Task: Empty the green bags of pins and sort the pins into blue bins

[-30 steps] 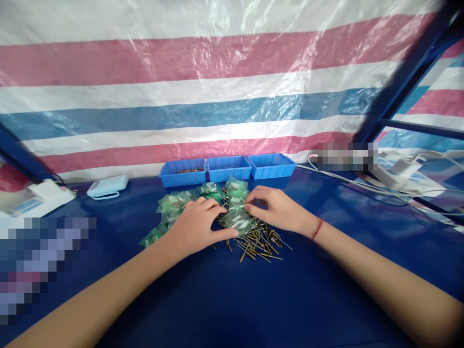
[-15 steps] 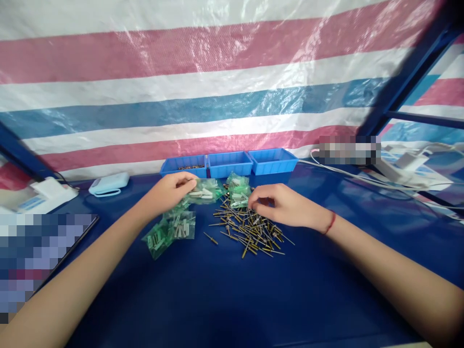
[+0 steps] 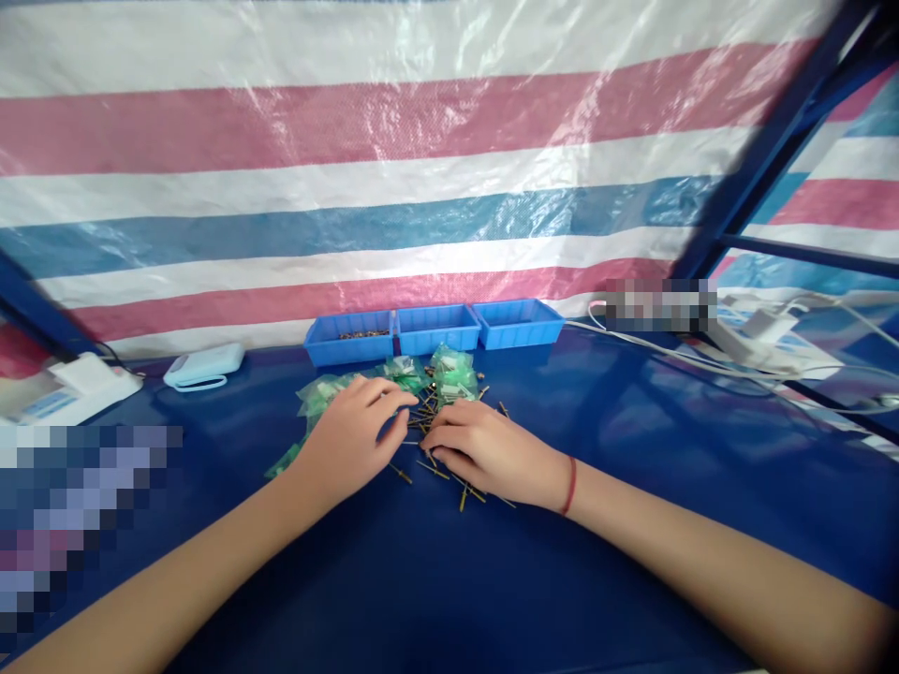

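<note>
My left hand (image 3: 361, 426) is open, its thumb apart from its fingers, just left of the rivet pile and partly over the green plastic bags (image 3: 319, 393). My right hand (image 3: 484, 449) lies low over the pile of brass-coloured blind rivets (image 3: 434, 470) and hides much of it. Its fingers are curled together on the rivets, and whatever is between the fingertips is hidden. One loose rivet (image 3: 402, 475) rests below the gap between the hands. Beyond the right hand, another green bag (image 3: 453, 373) with pale pieces inside touches the pile.
Three joined blue bins stand at the back. The left bin (image 3: 351, 351) holds small brass-coloured parts, beside the middle bin (image 3: 436, 342) and right bin (image 3: 520, 335). A light blue case (image 3: 203, 365) lies at left; white cables (image 3: 674, 348) and a power strip (image 3: 762, 342) are at right.
My left hand has left the bag it was touching and come nearer, toward the rivets. My right hand has shifted left and down over the pile. The view has tilted slightly.
</note>
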`<state>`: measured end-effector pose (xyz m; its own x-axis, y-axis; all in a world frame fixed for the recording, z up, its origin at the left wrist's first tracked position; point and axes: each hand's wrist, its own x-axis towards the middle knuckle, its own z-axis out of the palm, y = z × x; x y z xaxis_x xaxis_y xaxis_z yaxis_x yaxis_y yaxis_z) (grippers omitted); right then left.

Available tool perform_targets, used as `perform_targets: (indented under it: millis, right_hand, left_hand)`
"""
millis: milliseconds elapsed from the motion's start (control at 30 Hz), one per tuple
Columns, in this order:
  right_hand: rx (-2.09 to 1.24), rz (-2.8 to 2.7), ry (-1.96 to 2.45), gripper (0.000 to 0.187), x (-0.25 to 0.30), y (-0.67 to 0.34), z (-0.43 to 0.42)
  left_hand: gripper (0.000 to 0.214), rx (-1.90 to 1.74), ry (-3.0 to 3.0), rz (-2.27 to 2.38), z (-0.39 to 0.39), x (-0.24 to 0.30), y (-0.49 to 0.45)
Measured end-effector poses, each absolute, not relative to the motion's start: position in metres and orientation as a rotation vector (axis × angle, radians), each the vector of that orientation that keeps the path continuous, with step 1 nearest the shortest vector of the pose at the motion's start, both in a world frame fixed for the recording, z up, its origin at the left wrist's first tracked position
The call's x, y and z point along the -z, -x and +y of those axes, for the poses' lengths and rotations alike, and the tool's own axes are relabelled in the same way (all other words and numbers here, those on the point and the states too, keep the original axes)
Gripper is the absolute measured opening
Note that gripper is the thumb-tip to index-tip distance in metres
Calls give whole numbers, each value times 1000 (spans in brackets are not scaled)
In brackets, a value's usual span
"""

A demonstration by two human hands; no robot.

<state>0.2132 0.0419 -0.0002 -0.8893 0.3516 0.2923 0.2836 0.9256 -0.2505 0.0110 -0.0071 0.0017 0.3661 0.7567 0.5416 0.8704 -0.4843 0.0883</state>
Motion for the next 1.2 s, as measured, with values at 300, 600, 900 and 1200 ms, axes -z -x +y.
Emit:
perform_targets:
  millis: [300, 600, 900, 1200]
  right_hand:
    - [-368, -2528, 531, 11, -5, -213, 38]
    - [-789, -2255, 768, 11, -10, -206, 22]
    - [-940, -2119, 717, 11, -13, -206, 20]
    - [-1268, -1991, 737, 12, -12, -206, 23]
  left_hand:
    - [17, 919, 2507, -1506, -26, 3, -16]
    - [11, 994, 2432, -1342, -32, -1, -26]
    - [12, 1037, 2389, -1475, -32, 0, -27]
    - [18, 1160, 2345, -1666, -31, 0, -27]
